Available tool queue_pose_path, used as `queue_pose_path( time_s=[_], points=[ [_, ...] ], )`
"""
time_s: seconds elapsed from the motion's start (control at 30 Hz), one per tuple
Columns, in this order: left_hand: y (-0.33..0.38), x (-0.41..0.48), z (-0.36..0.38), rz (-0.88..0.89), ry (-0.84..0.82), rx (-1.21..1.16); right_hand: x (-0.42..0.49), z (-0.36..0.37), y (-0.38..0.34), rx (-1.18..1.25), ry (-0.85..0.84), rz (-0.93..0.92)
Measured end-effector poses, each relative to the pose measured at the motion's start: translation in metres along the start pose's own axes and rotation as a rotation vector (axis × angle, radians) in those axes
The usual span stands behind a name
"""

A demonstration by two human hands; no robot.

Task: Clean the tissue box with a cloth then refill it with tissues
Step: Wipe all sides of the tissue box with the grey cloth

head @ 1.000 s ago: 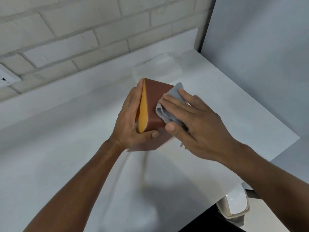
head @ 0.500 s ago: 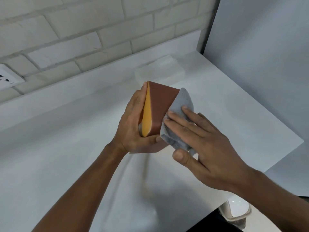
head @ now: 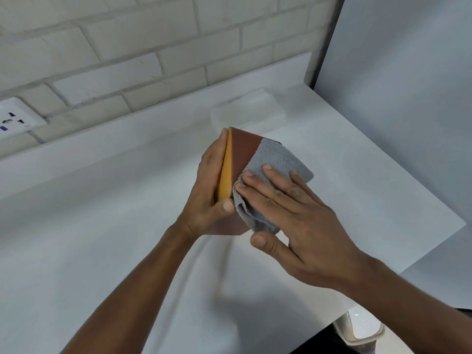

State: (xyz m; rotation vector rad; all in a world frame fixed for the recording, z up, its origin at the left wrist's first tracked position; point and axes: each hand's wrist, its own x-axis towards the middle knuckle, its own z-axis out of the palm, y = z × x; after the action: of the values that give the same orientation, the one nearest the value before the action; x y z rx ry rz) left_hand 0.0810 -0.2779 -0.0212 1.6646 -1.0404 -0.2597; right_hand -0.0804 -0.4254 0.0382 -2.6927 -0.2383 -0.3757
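White counter (head: 102,226) beneath box. Left hand (head: 207,200) clamped round brown tissue box (head: 244,152), on its left side. Right hand (head: 301,221), fingers straight, presses grey cloth (head: 275,159) flat on box's right face. Best wipe, likely: firm left grip, long even strokes (corners too). Box held tilted, long axis running away toward wall, yellow face leftward. Tissue stack (head: 247,108) behind box.

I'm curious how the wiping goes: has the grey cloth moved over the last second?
Yes. The grey cloth has slid down the tissue box toward the person, away from the tissue stack behind it.
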Motion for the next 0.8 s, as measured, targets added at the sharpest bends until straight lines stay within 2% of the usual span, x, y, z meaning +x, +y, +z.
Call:
queue_pose_path(
  time_s=[0.07,0.43,0.63,0.8],
  points=[
    [0.000,-0.002,0.003,-0.043,0.011,-0.071,-0.002,0.001,-0.001,0.034,0.011,0.017],
    [0.007,-0.006,0.001,-0.026,0.115,0.128,0.015,0.001,-0.005,0.059,0.029,0.094],
    [0.002,-0.006,-0.001,0.006,0.111,0.170,-0.010,-0.003,-0.001,0.065,0.002,0.005],
    [0.001,0.004,0.011,0.011,0.096,0.211,0.004,-0.007,0.013,0.094,0.027,0.130]
  ],
)
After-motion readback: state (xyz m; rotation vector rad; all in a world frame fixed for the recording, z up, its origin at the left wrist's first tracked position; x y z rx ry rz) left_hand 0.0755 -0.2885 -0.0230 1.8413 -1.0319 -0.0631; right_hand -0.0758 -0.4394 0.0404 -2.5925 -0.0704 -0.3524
